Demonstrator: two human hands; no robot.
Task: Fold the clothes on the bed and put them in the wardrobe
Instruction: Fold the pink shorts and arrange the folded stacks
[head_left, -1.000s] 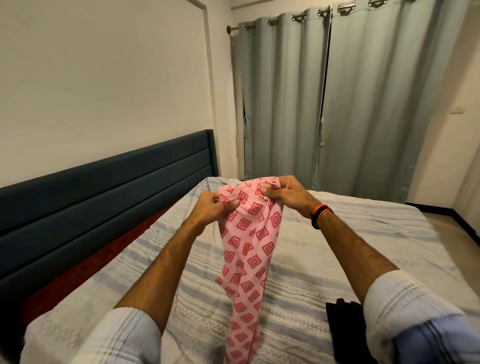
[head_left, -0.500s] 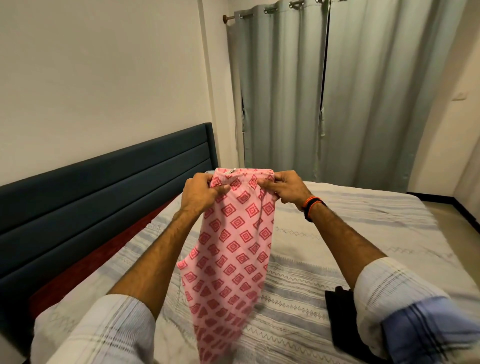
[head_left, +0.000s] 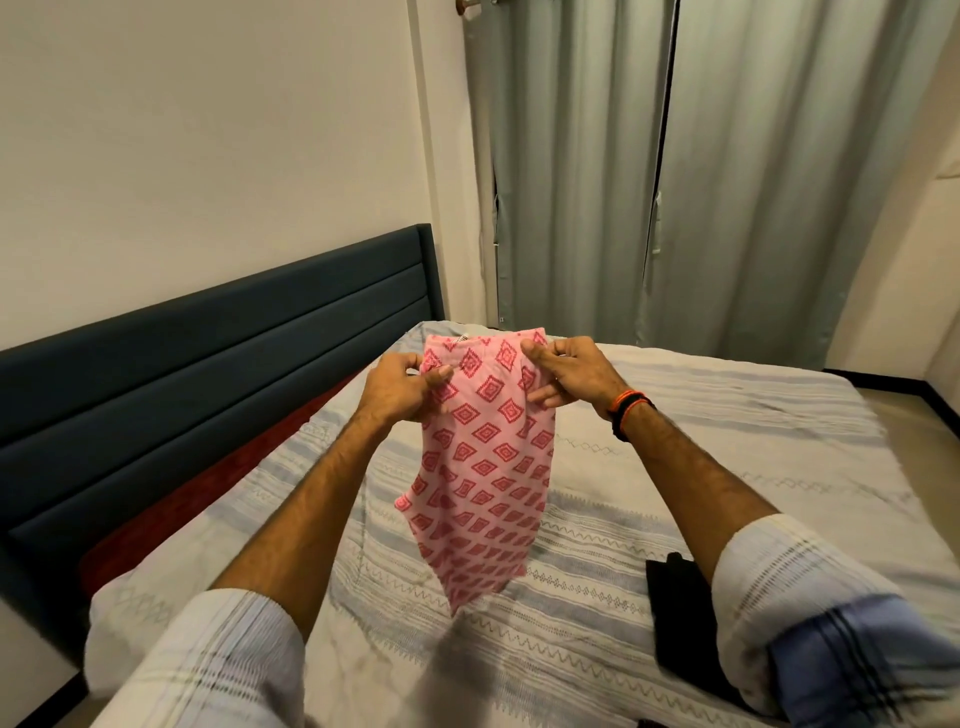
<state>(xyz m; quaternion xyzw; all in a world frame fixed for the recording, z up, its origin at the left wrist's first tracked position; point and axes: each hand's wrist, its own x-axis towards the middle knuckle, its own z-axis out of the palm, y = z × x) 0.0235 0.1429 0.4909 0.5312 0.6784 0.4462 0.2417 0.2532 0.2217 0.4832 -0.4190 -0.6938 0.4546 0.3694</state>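
**Pink patterned garment held up over the bed**

Nearest the camera, two rolled-up striped sleeves fill the lower corners, the left sleeve (head_left: 208, 660) and right sleeve (head_left: 810, 613) both cut off by the picture's edge. Beside the right sleeve a black garment (head_left: 680, 618) lies near the bed's near edge, partly hidden behind that arm, so its shape cannot be made out.

Above the middle of the bed (head_left: 597, 644), the pink garment (head_left: 483, 457) with red diamonds hangs in the air, clear of the striped bedcover. Its lower end is blurred and its kind is hard to tell. The left hand (head_left: 400, 387) pinches the top left corner with curled fingers and thumb. The right hand (head_left: 569, 371) grips the top right corner, fingers curled round the cloth; an orange and black wristband (head_left: 628, 410) sits on that wrist.

Along the bed's left edge runs a red strip (head_left: 218, 493), then the dark blue headboard (head_left: 182, 374) against the wall. Beyond the bed's far edge hang grey-green curtains (head_left: 701, 171), their tops cut off.
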